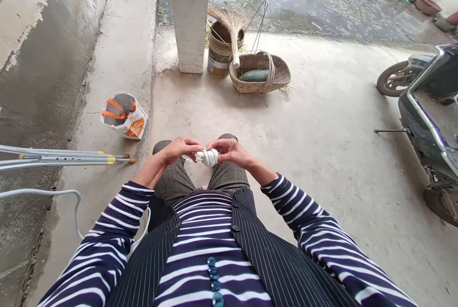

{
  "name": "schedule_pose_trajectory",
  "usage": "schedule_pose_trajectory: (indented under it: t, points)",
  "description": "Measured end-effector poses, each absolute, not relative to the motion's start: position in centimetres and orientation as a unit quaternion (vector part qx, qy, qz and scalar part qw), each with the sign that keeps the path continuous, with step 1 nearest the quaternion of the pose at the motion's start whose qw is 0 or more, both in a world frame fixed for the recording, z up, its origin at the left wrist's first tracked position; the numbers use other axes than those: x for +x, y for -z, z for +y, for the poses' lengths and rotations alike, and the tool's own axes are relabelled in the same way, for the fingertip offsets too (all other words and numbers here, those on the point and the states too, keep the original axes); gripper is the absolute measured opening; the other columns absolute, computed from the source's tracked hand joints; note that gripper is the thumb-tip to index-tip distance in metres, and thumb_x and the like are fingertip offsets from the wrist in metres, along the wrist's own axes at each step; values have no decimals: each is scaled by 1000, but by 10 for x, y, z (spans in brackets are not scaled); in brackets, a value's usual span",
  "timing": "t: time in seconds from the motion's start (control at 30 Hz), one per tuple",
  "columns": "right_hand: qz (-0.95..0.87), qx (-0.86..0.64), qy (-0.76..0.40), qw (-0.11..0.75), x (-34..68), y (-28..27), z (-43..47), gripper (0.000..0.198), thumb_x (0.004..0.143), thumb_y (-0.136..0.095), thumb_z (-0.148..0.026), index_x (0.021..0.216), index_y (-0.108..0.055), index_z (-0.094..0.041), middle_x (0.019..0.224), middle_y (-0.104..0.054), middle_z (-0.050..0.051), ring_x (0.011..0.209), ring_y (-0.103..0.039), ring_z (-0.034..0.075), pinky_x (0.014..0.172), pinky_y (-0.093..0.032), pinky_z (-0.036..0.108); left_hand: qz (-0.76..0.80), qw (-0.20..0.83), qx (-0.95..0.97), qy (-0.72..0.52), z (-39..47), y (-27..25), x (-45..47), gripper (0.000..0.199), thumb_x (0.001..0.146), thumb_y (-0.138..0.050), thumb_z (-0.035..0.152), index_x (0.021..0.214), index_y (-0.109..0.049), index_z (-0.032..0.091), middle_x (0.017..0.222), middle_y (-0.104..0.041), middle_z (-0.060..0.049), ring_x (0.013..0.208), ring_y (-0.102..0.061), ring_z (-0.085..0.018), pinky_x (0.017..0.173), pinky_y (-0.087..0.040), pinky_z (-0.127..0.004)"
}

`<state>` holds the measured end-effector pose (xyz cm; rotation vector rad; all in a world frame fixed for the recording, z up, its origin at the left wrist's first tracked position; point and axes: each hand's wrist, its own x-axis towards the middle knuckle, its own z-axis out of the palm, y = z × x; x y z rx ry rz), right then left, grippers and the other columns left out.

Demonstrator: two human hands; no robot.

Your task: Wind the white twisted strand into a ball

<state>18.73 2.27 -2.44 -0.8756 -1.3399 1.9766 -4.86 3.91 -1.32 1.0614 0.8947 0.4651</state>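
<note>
Above my knees, a small wound bundle of white strip or cord [208, 157] is held between both hands. My left hand [182, 148] has its thumb and fingers pinched together at the bundle's left end. On the other side, my right hand [232, 151] grips the right end, with thumb below and index finger over the top. Wraps run around the bundle's middle. Whether it is cloth strip or flat cord I cannot make out. Something small and pale shows just below the left fingertips, too small to name.
To the left stand a white paper bag [125, 116] with orange handles and a pair of crutches [71, 157]. Ahead are a pillar [189, 21], a bucket [219, 52] with a straw broom [232, 25], and a wicker basket [279, 76] holding a green gourd [255, 76]. A scooter [429, 107] stands right.
</note>
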Motion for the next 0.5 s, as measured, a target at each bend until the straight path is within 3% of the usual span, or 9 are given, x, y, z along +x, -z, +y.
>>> schedule_pose_trajectory:
  t: [0.17,0.33,0.5]
  points:
    - [-518,-328,-734,290,187,22,22,34,65,-80,-12,99,-79,-15,91,-72,2,66,-57,9,51,-49,17,426,718,506,-218,38,14,-45,37,69,-86,47,75,-81,11,65,-70,-9,55,-60,-15,51,-47,-23]
    - [-497,-326,-739,317,189,22,22,37,65,-87,-21,101,-78,-16,96,-73,4,67,-58,10,50,-49,18,423,714,504,-240,35,20,-36,40,70,-83,49,81,-81,11,67,-69,-7,54,-59,-15,49,-47,-24]
    - [-505,-327,-732,321,189,19,22,36,66,-86,-20,102,-79,-16,90,-72,3,66,-57,10,50,-49,18,472,639,517,-318,40,26,-29,29,69,-80,39,80,-81,13,71,-72,-5,62,-62,-16,57,-46,-23]
